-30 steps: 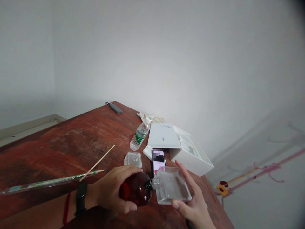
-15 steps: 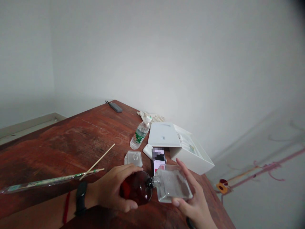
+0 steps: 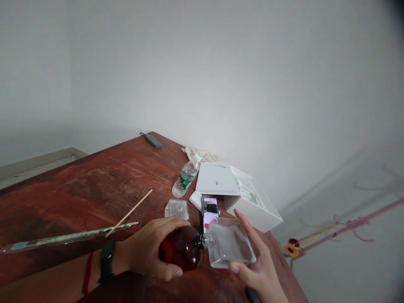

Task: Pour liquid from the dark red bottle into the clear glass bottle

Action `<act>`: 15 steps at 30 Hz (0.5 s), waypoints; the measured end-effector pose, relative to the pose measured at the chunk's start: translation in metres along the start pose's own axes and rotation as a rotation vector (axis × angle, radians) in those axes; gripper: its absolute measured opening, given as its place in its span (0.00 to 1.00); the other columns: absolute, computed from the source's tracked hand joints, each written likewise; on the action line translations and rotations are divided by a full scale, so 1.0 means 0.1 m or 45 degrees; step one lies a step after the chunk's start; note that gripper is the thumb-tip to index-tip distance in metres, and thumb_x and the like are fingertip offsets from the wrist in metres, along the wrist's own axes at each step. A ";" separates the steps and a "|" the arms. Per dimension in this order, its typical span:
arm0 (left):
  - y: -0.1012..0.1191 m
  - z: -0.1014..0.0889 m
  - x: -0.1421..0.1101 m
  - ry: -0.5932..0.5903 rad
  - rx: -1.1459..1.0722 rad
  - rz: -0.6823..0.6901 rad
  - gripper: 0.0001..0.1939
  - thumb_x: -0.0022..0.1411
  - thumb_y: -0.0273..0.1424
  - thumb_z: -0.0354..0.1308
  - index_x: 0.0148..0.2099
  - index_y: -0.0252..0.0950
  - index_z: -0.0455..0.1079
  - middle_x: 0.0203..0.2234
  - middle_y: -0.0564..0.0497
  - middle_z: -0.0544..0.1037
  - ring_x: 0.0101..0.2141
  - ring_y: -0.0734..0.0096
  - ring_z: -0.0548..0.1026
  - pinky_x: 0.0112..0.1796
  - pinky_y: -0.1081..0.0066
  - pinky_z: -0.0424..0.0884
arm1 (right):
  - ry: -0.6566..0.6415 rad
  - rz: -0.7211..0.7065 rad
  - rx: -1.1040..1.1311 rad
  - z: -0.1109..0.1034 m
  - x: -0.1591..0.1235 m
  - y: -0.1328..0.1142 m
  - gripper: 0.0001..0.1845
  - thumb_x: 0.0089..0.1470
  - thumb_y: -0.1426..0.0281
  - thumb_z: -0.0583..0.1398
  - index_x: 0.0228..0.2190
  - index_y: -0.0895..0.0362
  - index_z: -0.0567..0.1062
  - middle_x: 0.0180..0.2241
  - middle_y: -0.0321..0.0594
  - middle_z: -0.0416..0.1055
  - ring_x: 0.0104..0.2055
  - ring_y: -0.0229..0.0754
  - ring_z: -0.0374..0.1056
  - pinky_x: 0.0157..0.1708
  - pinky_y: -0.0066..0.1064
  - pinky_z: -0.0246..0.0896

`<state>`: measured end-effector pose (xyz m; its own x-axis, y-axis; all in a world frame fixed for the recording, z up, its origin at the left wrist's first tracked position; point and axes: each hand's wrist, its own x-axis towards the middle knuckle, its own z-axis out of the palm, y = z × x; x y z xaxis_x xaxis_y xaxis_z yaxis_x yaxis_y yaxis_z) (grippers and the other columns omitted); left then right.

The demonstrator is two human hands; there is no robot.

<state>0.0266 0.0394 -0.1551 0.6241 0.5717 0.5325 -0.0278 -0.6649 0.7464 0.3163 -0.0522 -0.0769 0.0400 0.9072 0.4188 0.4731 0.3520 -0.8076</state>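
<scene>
Nothing has moved: left hand (image 3: 148, 252) clamps the red bottle (image 3: 180, 252), right hand (image 3: 255, 269) clamps the clear bottle (image 3: 230, 244), necks touching.

Dark red round bottle (image 3: 181, 251), clear square bottle (image 3: 230, 246), red-brown worktop (image 3: 94, 185), white box (image 3: 240, 193), green-label water bottle (image 3: 185, 179), black wristband (image 3: 107, 261).
</scene>
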 end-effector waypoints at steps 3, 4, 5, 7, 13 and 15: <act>-0.02 0.01 -0.01 0.003 0.013 -0.005 0.41 0.50 0.40 0.75 0.65 0.38 0.69 0.56 0.41 0.82 0.53 0.43 0.82 0.60 0.51 0.76 | -0.023 -0.032 -0.050 -0.01 0.00 0.02 0.56 0.46 0.39 0.76 0.69 0.51 0.75 0.60 0.51 0.83 0.61 0.70 0.80 0.62 0.54 0.77; -0.02 0.01 -0.01 0.002 0.023 -0.012 0.41 0.51 0.40 0.74 0.65 0.38 0.69 0.56 0.41 0.82 0.54 0.43 0.82 0.62 0.50 0.75 | -0.039 -0.043 -0.069 -0.02 0.00 0.03 0.56 0.47 0.39 0.76 0.70 0.51 0.74 0.60 0.51 0.83 0.61 0.70 0.80 0.61 0.55 0.77; -0.03 0.01 -0.02 -0.002 0.032 -0.018 0.41 0.51 0.40 0.75 0.65 0.37 0.69 0.56 0.40 0.82 0.55 0.43 0.82 0.62 0.50 0.75 | -0.057 -0.057 -0.092 -0.03 0.01 0.04 0.56 0.48 0.38 0.75 0.70 0.51 0.73 0.60 0.51 0.83 0.60 0.69 0.80 0.60 0.54 0.78; -0.03 0.01 -0.03 -0.002 0.038 -0.011 0.41 0.51 0.40 0.75 0.65 0.38 0.69 0.57 0.40 0.82 0.55 0.43 0.82 0.63 0.49 0.74 | -0.091 -0.097 -0.144 -0.06 0.02 0.05 0.56 0.50 0.39 0.74 0.71 0.51 0.71 0.61 0.51 0.83 0.61 0.69 0.80 0.59 0.53 0.79; -0.03 0.00 -0.03 0.008 0.003 0.050 0.42 0.52 0.41 0.74 0.67 0.39 0.68 0.57 0.41 0.82 0.53 0.44 0.82 0.60 0.52 0.76 | -0.112 -0.190 -0.233 -0.12 0.05 0.06 0.56 0.51 0.44 0.76 0.73 0.51 0.69 0.63 0.52 0.81 0.62 0.69 0.79 0.59 0.54 0.79; -0.03 0.00 -0.02 0.007 -0.001 0.055 0.41 0.52 0.42 0.74 0.66 0.38 0.68 0.57 0.40 0.82 0.53 0.44 0.82 0.60 0.52 0.76 | -0.112 -0.191 -0.249 -0.12 0.04 0.04 0.56 0.50 0.43 0.76 0.73 0.51 0.69 0.64 0.52 0.81 0.62 0.69 0.79 0.60 0.55 0.78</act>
<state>0.0251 0.0398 -0.1583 0.6183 0.5452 0.5662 -0.0552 -0.6885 0.7232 0.3290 -0.0495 -0.0739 -0.1163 0.8677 0.4834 0.6292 0.4409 -0.6401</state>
